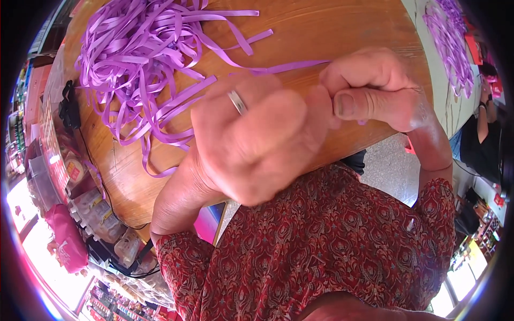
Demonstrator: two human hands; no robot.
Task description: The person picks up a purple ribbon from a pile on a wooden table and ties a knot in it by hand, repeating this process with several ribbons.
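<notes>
A big tangled heap of purple ribbon (pixel 142 59) lies on the wooden table at the far left. One purple ribbon strand (pixel 289 67) runs from the heap to my right hand (pixel 375 91), which is closed with thumb and fingers pressed together on it. A small bit of purple shows just beneath that hand. My left hand (pixel 251 139), with a silver ring, is closed in front of the heap, its fingertips close to the right hand's. Motion blurs it, and what its fingers hold is hidden.
The wooden table (pixel 342 27) curves round in front of me. On a pale surface at the far right lies a second purple ribbon bundle (pixel 450 48). At left are a black cable (pixel 96 160), packets and a pink pouch (pixel 67 238). Another person (pixel 479 134) is at far right.
</notes>
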